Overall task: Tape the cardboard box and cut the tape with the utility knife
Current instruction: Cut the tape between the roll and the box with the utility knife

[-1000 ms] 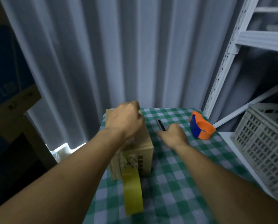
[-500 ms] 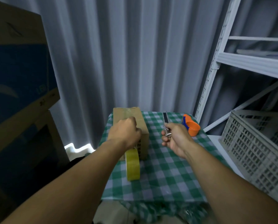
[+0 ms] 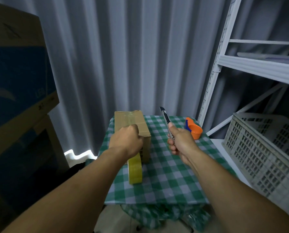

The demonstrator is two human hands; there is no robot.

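A small cardboard box (image 3: 132, 120) stands at the back left of a table with a green checked cloth (image 3: 165, 174); clear tape runs along its top. My left hand (image 3: 126, 141) is closed at the box's near top edge, above a yellow tape roll (image 3: 135, 169) that stands on edge against the box front. What the left fingers grip is hidden. My right hand (image 3: 180, 140) holds the utility knife (image 3: 165, 117) upright to the right of the box, blade out and pointing up and away.
An orange and blue tape dispenser (image 3: 193, 128) sits at the table's back right. A white metal shelf rack (image 3: 212, 78) and a grey plastic crate (image 3: 264, 148) stand to the right. Large cardboard boxes (image 3: 17, 81) are stacked at the left. Curtains hang behind.
My right hand picked the knife up off the cloth and raised it, blade now extended. My left hand slid from the box top to its near edge. The view pulled back.
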